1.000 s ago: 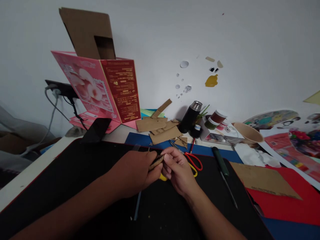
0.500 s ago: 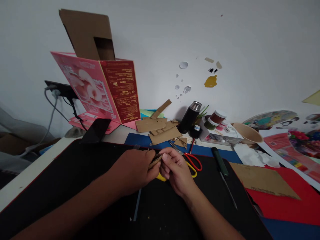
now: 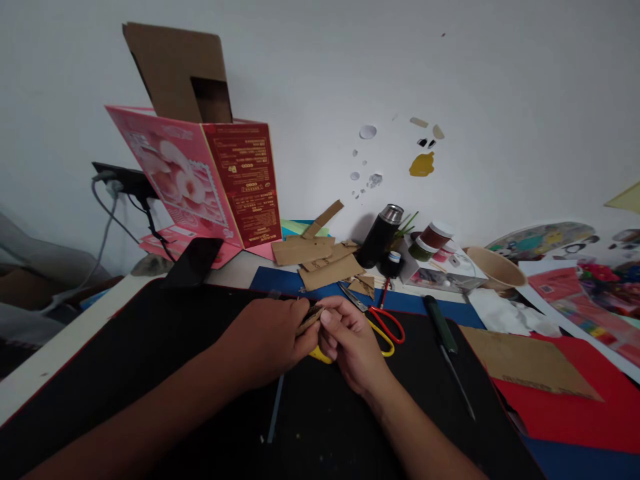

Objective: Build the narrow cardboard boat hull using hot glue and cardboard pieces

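Observation:
Over the middle of the black mat [image 3: 200, 400], my left hand [image 3: 273, 340] is closed round a small piece of cardboard [image 3: 310, 319] with a rough, torn-looking edge. Thumb and fingers of my right hand [image 3: 350, 337] pinch the right end of that same piece. Much of the cardboard is hidden by my fingers. Partly covered below my hands is a yellow object [image 3: 320, 355]. Just right of my right hand lie scissors [image 3: 387, 327] with red and yellow handles. A thin bluish strip [image 3: 275, 410] rests on the mat below my left hand.
Cardboard scraps [image 3: 330, 267] lie behind the mat beside a black thermos [image 3: 379, 237] and paint jars [image 3: 433, 240]. A green-handled screwdriver-like tool [image 3: 443, 327] is at right, near a cardboard sheet [image 3: 530, 363] on red paper. At left are a phone [image 3: 193, 262] and a pink box [image 3: 185, 180].
Both hands stay in nearly the same place on the cardboard piece, with a slight shift of the fingers. The whole view has moved very slightly.

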{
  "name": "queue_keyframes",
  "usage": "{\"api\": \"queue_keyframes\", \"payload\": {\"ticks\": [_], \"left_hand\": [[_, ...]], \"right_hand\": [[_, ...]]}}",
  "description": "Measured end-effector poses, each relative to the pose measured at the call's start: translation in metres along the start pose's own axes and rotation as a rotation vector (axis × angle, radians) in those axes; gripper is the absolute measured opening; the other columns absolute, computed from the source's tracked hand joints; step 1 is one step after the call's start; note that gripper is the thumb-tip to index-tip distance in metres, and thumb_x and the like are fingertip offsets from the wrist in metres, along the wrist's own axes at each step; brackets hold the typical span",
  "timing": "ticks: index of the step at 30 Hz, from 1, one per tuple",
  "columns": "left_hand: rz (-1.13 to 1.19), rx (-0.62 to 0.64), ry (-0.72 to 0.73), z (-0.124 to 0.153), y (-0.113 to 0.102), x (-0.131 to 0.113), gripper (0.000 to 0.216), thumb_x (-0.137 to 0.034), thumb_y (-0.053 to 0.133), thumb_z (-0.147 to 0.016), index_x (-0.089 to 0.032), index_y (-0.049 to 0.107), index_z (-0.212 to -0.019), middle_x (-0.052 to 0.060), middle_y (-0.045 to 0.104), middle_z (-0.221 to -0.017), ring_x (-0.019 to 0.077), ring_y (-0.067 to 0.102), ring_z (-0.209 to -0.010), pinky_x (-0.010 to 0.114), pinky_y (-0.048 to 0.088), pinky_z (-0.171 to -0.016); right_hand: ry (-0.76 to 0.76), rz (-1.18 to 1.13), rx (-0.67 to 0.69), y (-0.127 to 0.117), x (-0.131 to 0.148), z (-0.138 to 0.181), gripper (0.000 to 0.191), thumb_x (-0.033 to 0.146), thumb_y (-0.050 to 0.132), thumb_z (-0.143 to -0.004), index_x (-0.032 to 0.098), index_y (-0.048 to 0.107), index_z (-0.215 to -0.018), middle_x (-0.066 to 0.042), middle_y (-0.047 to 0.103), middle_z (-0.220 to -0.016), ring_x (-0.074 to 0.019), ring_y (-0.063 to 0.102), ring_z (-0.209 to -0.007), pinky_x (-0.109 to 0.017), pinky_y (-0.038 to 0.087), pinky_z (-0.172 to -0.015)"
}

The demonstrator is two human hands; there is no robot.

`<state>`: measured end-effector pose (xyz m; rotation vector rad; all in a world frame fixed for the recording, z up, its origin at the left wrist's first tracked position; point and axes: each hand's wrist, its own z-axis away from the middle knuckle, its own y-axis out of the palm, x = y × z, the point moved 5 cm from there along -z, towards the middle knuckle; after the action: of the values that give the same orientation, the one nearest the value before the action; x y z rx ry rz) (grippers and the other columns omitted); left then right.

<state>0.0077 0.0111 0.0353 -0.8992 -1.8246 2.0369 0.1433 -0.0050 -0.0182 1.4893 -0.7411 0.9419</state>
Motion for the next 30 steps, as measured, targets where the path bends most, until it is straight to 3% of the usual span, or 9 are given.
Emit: {"api": "queue_keyframes", "payload": {"ticks": [8,18,30], "left_hand": [[-0.076,0.055,-0.043,-0.0023,0.0001,-0.0023,0.042,-0.041,0.04,-0.105,-0.013,0.068,-0.114,0.017,0.079,-0.106,0.0361,0.075,-0.095,0.043,0.051,-0.075],[-0.123,0.025,-0.018,-0.0008,0.0004,-0.004,0.043,-0.041,0.038,-0.106,-0.013,0.07,-0.11,0.018,0.079,-0.1,0.0349,0.076,-0.089,0.042,0.05,-0.071],[-0.169,0.036,-0.039,-0.0007,-0.0039,-0.0079,0.035,-0.036,0.044,-0.107,-0.012,0.069,-0.11,0.015,0.079,-0.1,0.0355,0.077,-0.094,0.045,0.057,-0.078]], "right_hand": [[-0.01,0.023,-0.005,-0.0002,-0.0002,-0.0001,0.028,0.04,0.085,-0.087,0.019,0.073,-0.1,0.011,0.049,-0.051,-0.006,0.036,-0.041,-0.02,0.024,-0.044],[-0.005,0.025,-0.012,-0.0012,-0.0023,-0.0002,0.028,0.041,0.085,-0.087,0.02,0.073,-0.101,0.011,0.049,-0.051,-0.0059,0.036,-0.041,-0.02,0.025,-0.044],[-0.005,0.017,-0.002,-0.0011,-0.0033,-0.0004,0.028,0.041,0.085,-0.088,0.02,0.073,-0.102,0.01,0.049,-0.051,-0.0061,0.037,-0.041,-0.02,0.025,-0.045]]}}
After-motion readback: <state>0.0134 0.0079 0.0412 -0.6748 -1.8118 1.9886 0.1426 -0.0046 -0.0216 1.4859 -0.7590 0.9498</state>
